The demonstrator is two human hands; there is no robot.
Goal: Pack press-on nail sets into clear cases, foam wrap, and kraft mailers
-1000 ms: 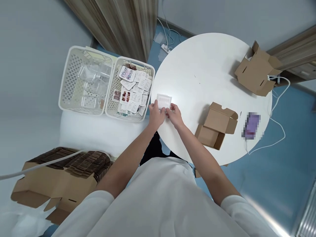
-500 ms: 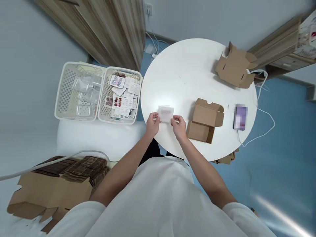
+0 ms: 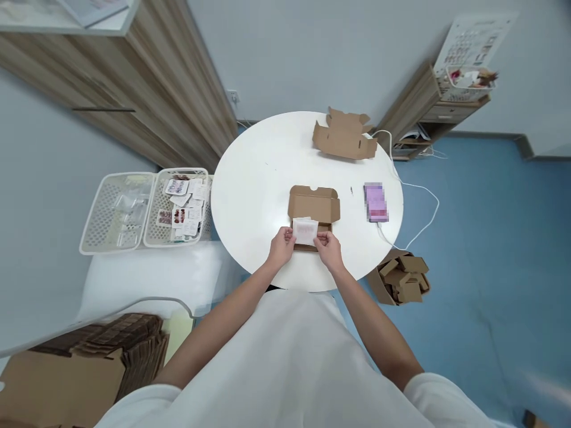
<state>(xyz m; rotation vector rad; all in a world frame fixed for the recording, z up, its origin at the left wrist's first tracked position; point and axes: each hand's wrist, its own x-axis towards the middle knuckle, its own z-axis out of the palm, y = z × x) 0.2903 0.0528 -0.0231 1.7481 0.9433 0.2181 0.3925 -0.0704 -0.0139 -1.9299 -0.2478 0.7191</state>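
Holding the packet (image 3: 305,233) flat by light, even pressure is probably best, so that it is not bent. It is held over the open box (image 3: 313,207), toward six o'clock on the surface (image 3: 250,190). It is pinched at eight o'clock by the left grip (image 3: 282,246) and at four by the right grip (image 3: 330,249), forearms (image 3: 241,297) angled inward.

No readable text. Cards (image 3: 195,212) in basket (image 3: 206,205): lines of print, too small. Poster (image 3: 475,38) above the shelf unit (image 3: 450,113): print and small pictures, illegible. Held white packet (image 3: 306,232): faint reddish marks, unreadable. Device (image 3: 375,202) on counter (image 3: 250,178): screen pixelated.
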